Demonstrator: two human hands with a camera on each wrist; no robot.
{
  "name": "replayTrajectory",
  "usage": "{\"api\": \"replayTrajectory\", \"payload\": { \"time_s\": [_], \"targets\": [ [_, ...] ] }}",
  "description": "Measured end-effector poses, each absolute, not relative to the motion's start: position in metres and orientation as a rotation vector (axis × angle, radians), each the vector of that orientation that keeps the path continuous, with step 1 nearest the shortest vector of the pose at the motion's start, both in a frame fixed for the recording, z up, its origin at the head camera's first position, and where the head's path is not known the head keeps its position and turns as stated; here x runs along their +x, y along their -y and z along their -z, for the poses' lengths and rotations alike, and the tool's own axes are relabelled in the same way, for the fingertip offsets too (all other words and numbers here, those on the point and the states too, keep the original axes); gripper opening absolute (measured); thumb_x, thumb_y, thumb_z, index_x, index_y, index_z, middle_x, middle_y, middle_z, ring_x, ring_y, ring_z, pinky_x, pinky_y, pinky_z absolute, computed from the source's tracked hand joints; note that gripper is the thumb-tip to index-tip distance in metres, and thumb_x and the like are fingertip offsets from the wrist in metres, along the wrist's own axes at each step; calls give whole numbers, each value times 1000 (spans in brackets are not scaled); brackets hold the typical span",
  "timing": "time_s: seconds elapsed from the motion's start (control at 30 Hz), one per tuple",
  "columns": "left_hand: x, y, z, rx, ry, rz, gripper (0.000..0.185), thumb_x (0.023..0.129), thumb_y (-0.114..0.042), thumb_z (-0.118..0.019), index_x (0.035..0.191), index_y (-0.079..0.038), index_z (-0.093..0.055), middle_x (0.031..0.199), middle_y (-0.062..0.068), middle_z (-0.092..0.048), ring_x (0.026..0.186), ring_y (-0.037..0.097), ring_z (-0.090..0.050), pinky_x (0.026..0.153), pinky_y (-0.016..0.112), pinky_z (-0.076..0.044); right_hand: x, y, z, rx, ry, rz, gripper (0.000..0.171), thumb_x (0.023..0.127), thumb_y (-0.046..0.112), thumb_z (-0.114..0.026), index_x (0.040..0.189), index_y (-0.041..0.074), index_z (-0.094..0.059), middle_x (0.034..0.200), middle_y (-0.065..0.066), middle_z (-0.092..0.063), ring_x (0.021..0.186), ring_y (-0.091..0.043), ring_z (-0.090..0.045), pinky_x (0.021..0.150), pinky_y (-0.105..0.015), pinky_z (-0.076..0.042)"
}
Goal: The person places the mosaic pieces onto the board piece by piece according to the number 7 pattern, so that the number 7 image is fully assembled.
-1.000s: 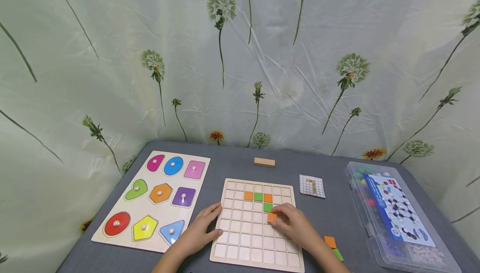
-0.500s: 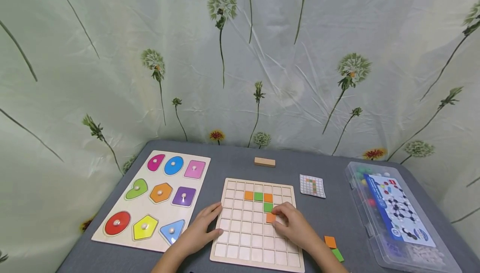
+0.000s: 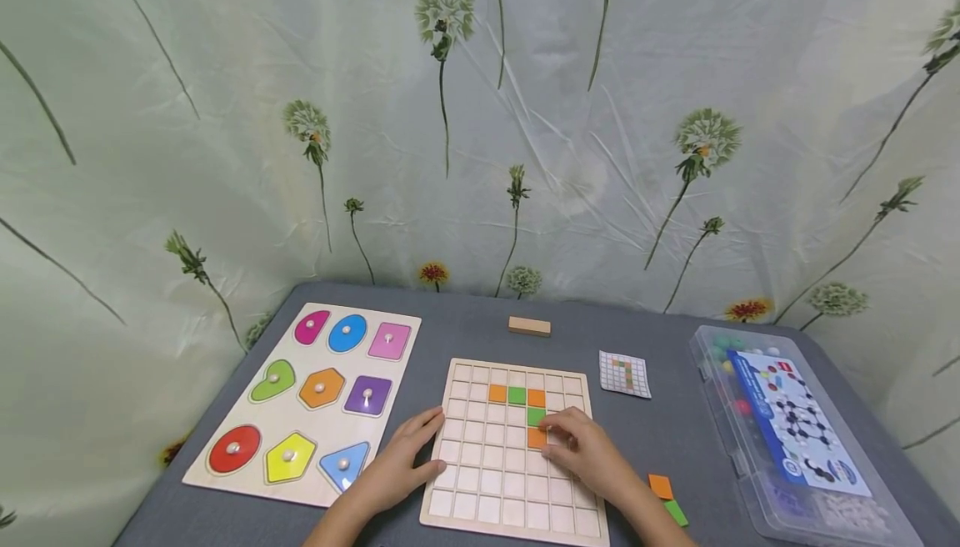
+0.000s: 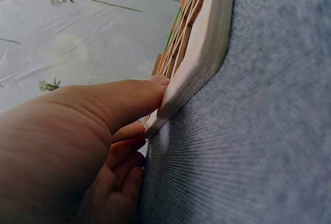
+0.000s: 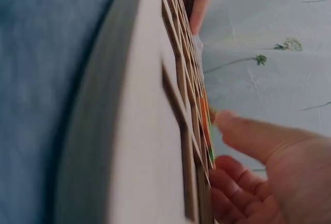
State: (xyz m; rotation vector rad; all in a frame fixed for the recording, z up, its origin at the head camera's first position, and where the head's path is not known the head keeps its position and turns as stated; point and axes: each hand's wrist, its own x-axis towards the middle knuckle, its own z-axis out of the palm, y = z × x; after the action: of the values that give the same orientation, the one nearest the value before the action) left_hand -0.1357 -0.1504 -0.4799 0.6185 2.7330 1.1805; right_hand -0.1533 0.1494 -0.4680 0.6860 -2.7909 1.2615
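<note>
A wooden grid board (image 3: 517,535) lies on the grey cloth. My left hand (image 3: 401,459) rests against its left edge, thumb and fingers spread along the rim; in the left wrist view the thumb (image 4: 137,95) touches the frame. On the board, orange and green square tiles make a row of three, with a green tile (image 3: 536,418) under its right end. Below that, an orange tile (image 3: 536,439) lies in a cell, and my right hand (image 3: 588,451) pinches its right side between thumb and index finger. The right wrist view shows my thumb (image 5: 248,133) close over the board.
A patterned card (image 3: 625,374) lies right of the board. Loose orange (image 3: 660,486) and green tiles (image 3: 677,514) lie near my right forearm. A shape puzzle (image 3: 300,414) is at left, a wooden block (image 3: 528,326) behind, a clear plastic case (image 3: 757,497) at right.
The orange tile under my right fingers has shifted slightly left and sits squarely in line below the green tile. My left hand and the board have stayed put.
</note>
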Motion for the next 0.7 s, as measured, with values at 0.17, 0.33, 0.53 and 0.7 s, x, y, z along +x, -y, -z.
{"api": "replayTrajectory", "payload": {
  "time_s": [0.17, 0.33, 0.53, 0.7],
  "targets": [
    [-135, 150, 481, 620, -2737, -1185, 64, 83, -22, -64, 136, 1, -36, 139, 13, -32, 127, 35, -25, 96, 54, -27, -149, -159, 458, 633, 2728, -1302, 35, 77, 18, -70, 108, 8, -60, 94, 1, -55, 82, -14, -52, 68, -26, -46],
    [-135, 150, 481, 621, -2742, -1182, 64, 83, -22, -64, 136, 1, -36, 139, 13, -33, 127, 34, -25, 96, 53, -28, -139, -176, 446, 495, 2745, -1242, 41, 74, 17, -72, 112, 10, -59, 100, 0, -57, 88, -17, -54, 72, -29, -46],
    [-135, 151, 481, 625, -2739, -1181, 64, 83, -22, -64, 136, 1, -36, 139, 13, -32, 127, 34, -26, 96, 53, -28, -123, -205, 440, 488, 2690, -1153, 43, 72, 12, -73, 112, 7, -59, 102, -1, -60, 89, -17, -57, 70, -29, -48],
    [-135, 150, 481, 631, -2744, -1178, 64, 83, -21, -64, 136, 2, -36, 139, 13, -32, 127, 34, -26, 96, 53, -28, -106, -229, 440, 429, 2736, -1080, 38, 73, 14, -73, 109, 9, -61, 99, 1, -60, 83, -12, -56, 66, -27, -48]
  ]
}}
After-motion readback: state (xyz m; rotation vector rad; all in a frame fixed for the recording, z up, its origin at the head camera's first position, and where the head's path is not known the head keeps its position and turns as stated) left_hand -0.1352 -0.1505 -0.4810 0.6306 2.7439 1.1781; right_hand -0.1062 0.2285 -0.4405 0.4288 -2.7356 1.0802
